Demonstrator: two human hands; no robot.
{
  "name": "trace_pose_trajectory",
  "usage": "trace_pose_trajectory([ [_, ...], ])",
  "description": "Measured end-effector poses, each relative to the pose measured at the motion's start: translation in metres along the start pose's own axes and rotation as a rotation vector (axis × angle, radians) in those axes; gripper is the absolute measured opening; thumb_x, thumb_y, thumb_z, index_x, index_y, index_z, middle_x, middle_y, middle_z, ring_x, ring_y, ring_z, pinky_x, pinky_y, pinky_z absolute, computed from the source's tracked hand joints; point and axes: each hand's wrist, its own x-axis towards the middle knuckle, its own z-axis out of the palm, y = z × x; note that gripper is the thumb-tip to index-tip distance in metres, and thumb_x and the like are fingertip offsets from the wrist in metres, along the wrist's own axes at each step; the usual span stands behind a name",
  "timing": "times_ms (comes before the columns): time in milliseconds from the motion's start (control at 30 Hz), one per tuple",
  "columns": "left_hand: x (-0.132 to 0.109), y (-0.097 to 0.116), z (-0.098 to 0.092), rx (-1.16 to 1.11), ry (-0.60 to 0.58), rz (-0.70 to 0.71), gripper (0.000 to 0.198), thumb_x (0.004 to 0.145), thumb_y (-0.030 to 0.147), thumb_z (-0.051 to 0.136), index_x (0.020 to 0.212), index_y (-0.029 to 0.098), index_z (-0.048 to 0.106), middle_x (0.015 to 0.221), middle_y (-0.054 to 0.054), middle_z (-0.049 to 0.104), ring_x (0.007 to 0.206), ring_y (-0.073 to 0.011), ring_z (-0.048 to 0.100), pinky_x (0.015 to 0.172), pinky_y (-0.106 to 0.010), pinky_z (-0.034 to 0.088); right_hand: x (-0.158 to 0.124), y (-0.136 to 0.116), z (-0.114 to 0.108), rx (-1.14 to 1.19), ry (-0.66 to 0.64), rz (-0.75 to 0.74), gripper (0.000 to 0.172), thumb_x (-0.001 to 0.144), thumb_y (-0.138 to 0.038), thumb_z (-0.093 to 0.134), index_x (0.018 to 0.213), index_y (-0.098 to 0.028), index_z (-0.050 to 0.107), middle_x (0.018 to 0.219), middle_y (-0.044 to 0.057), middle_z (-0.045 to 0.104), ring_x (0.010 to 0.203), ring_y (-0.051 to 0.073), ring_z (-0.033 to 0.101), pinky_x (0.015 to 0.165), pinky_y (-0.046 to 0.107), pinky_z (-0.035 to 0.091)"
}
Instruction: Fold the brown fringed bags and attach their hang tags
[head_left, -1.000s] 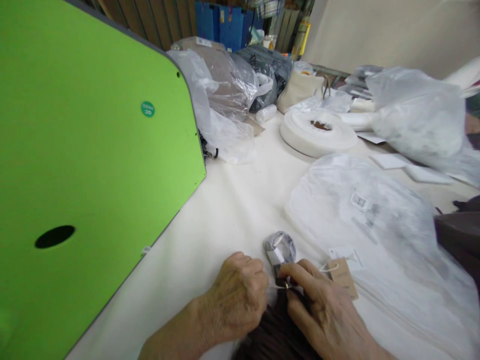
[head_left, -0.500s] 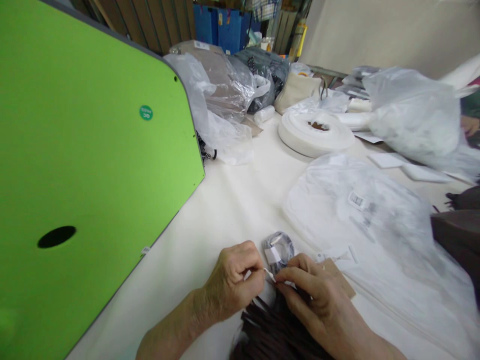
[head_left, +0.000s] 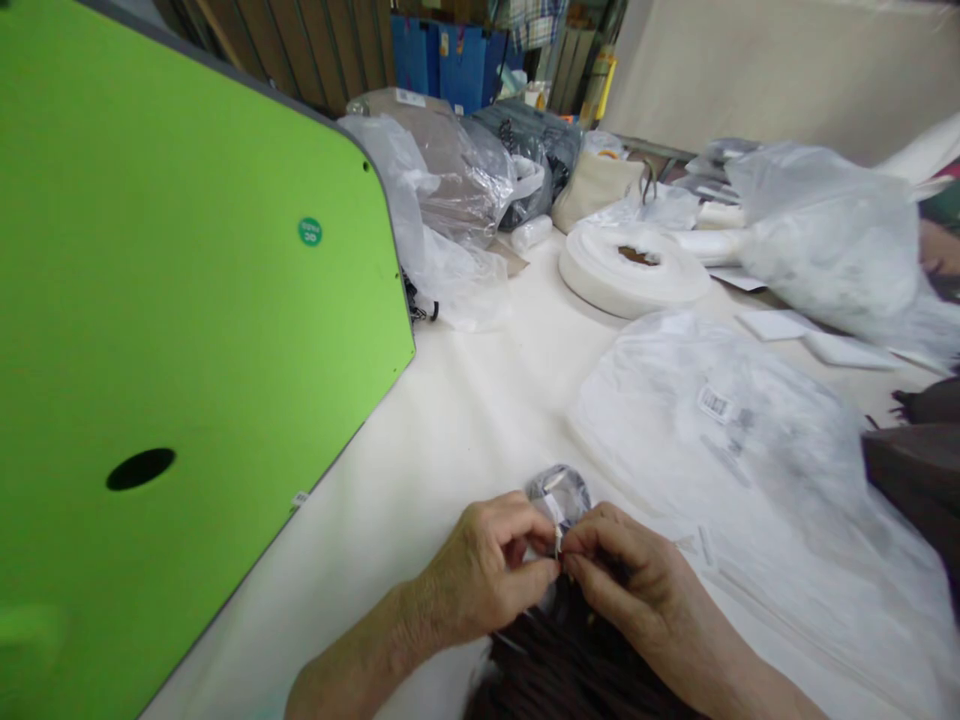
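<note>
My left hand [head_left: 487, 565] and my right hand [head_left: 649, 585] meet at the lower middle of the view, fingertips almost touching. A short piece of thin white string [head_left: 558, 541] shows between them, pinched by thumb and forefinger on each side. Below the hands lies a bundle of dark brown strands [head_left: 559, 665], possibly fringe, partly covered by my right hand. Just beyond the fingertips rests a small clear-wrapped coil [head_left: 574, 490] with a white label.
A large green board [head_left: 247, 340] rises on the left. To the right spreads a clear plastic bag [head_left: 660, 410] with a barcode label. Farther back are a white tape roll [head_left: 600, 275], bagged goods [head_left: 457, 170] and a stuffed plastic bag [head_left: 832, 240]. Another person's hand [head_left: 939, 248] shows at the far right.
My left hand has moved slightly right, closing the gap to my right hand. Less string shows between them. The brown card beside my right hand is no longer visible. The view has shifted slightly.
</note>
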Motion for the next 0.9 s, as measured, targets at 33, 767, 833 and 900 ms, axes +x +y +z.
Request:
trace_pose_trajectory([
  [33, 0.001, 0.002, 0.001, -0.009, 0.001, -0.024, 0.011, 0.067, 0.018, 0.054, 0.073, 0.015, 0.063, 0.065, 0.001, 0.053, 0.053, -0.0082, 0.044, 0.051, -0.020, 0.034, -0.001, 0.000, 0.000, -0.001, 0.001, 0.002, 0.016, 0.084, -0.027, 0.046, 0.074, -0.021, 0.058, 0.068, -0.002, 0.052, 0.058, 0.011, 0.050, 0.054, 0.023, 0.038],
  [767, 0.004, 0.022, 0.001, -0.837, 0.037, -0.500, 0.013, 0.055, 0.022, 0.059, 0.060, 0.012, 0.053, 0.062, -0.003, 0.061, 0.035, -0.0032, 0.040, 0.036, -0.017, 0.019, -0.024, 0.037, -0.030, -0.519, 0.049, -0.030, 0.032, 0.081, -0.024, 0.056, 0.113, -0.024, 0.056, 0.114, 0.009, 0.059, 0.102, 0.024, 0.055, 0.085, 0.044, 0.046],
  [833, 0.005, 0.021, 0.000, -0.875, 0.054, -0.501, 0.013, 0.055, 0.021, 0.060, 0.061, 0.012, 0.053, 0.063, -0.003, 0.061, 0.036, -0.0031, 0.040, 0.037, -0.017, 0.019, -0.021, 0.033, -0.028, -0.514, 0.032, -0.005, 0.028, 0.080, -0.021, 0.055, 0.109, -0.023, 0.058, 0.112, 0.009, 0.058, 0.099, 0.024, 0.055, 0.083, 0.044, 0.046],
  [900, 0.005, 0.021, -0.002, -0.944, 0.070, -0.485, 0.013, 0.055, 0.020, 0.061, 0.061, 0.012, 0.053, 0.063, -0.003, 0.061, 0.036, -0.0024, 0.039, 0.038, -0.017, 0.019, -0.018, 0.028, -0.028, -0.494, 0.005, 0.014, 0.027, 0.077, -0.016, 0.055, 0.103, -0.023, 0.060, 0.110, 0.009, 0.056, 0.097, 0.023, 0.054, 0.081, 0.042, 0.045],
])
